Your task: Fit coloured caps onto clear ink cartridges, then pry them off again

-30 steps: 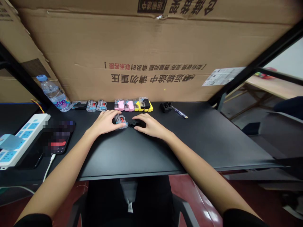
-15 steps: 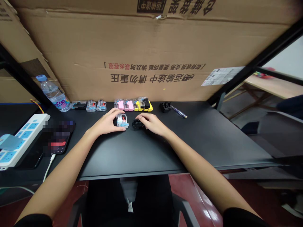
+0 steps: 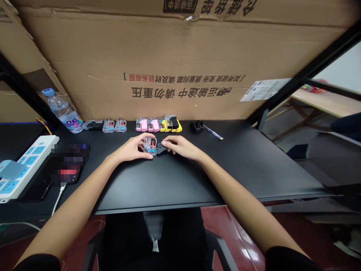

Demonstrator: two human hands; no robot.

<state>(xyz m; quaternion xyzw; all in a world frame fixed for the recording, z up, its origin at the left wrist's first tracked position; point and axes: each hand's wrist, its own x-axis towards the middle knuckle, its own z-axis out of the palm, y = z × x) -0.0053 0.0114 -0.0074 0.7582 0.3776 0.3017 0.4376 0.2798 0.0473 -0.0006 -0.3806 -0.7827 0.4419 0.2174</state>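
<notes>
My left hand (image 3: 132,148) is closed on a small clear plastic part (image 3: 150,146) with red and blue bits inside, held upright just above the black desk (image 3: 175,177). My right hand (image 3: 183,146) pinches a small black part (image 3: 161,147) that touches the clear one's right side. Both hands meet at the middle of the desk, a little in front of a row of similar parts.
Along the back edge stand clear parts (image 3: 114,125), pink ones (image 3: 148,125), yellow and black ones (image 3: 170,124), a black piece (image 3: 196,127) and a screwdriver (image 3: 213,133). A water bottle (image 3: 63,111), power strip (image 3: 19,167) and phone (image 3: 69,165) lie at left. A cardboard box (image 3: 180,60) walls the back.
My left hand has turned the clear part upright and lifted it. My right hand has brought the black part leftward against it.
</notes>
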